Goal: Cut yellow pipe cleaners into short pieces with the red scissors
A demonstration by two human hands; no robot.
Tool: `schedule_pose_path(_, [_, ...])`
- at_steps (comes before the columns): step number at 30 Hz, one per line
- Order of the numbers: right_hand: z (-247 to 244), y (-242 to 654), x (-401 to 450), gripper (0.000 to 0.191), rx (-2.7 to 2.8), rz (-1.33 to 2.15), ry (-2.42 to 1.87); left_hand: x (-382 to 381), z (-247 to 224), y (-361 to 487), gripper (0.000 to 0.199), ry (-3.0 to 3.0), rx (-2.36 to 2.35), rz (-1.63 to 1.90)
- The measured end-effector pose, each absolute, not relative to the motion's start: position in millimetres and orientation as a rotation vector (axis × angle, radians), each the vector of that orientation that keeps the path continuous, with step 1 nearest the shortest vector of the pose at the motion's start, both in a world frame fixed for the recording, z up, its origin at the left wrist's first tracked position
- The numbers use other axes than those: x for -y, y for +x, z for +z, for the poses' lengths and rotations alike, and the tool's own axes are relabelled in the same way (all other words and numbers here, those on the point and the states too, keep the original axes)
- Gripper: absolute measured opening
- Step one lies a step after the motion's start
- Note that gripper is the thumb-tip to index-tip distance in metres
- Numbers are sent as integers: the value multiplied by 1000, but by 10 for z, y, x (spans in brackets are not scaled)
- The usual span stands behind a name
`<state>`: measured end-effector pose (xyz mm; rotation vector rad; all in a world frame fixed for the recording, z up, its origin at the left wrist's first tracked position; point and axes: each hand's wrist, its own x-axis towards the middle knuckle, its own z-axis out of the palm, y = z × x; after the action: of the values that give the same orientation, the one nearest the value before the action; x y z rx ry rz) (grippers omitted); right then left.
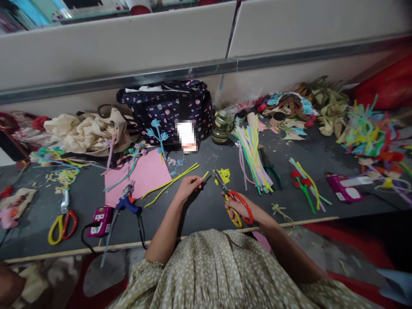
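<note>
My left hand (pixel 189 187) pinches a short yellow pipe cleaner (pixel 205 174), its free end pointing toward the scissors. In my right hand (pixel 244 207) are scissors (pixel 245 207) with one red and one yellow handle loop; their blades angle up and to the left, apart from the pipe cleaner. Just beyond the blades lies a small heap of cut yellow pieces (pixel 223 175). Longer yellow pipe cleaners (pixel 172 180) rest on the table to the left of my left hand. A bundle of pastel pipe cleaners (pixel 254 156) lies beyond my right hand.
Left on the dark table (pixel 199 219) are a pink sheet (pixel 141 176), a blue glue gun (pixel 128 204), a purple power strip (pixel 101 221) and other scissors (pixel 64 219). A patterned bag (pixel 164 109) and glass jar (pixel 221 127) stand behind. Another power strip (pixel 347 186) sits right.
</note>
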<state>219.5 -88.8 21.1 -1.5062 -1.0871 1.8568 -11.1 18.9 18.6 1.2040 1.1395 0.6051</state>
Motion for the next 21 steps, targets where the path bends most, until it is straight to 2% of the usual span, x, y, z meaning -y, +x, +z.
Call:
schedule_pose_path(9, [263, 2154, 894, 24, 1426, 1731, -1606, -192, 197, -104, 47, 1149, -1096, 614])
schedule_pose_path(21, [445, 2135, 909, 20, 1504, 1725, -1626, -187, 163, -38, 45, 1130, -1081, 617])
